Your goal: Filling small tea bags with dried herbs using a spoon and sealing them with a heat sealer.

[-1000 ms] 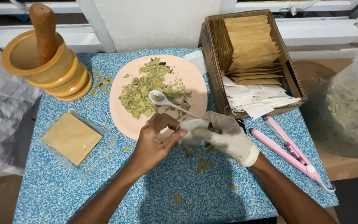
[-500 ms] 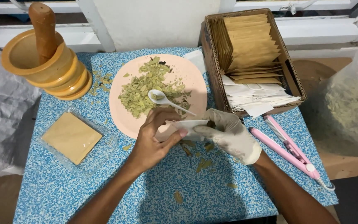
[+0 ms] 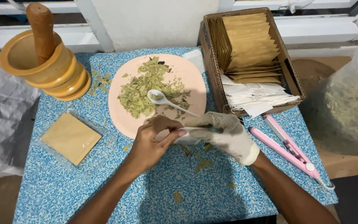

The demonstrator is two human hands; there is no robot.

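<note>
Both hands, bare left (image 3: 152, 143) and gloved right (image 3: 224, 135), pinched a small white sachet (image 3: 187, 135) over the counter (image 3: 212, 186); tilting it risked spilling dried leaves (image 3: 143, 91).

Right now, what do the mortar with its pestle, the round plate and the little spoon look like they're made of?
The mortar and pestle look like turned wood: warm tan, matte, with stepped rings round the bowl. The plate seems plastic or glazed ceramic; its pale pink surface is smooth and even, and I can't tell which. The spoon looks like thin white plastic, slightly glossy.
</note>
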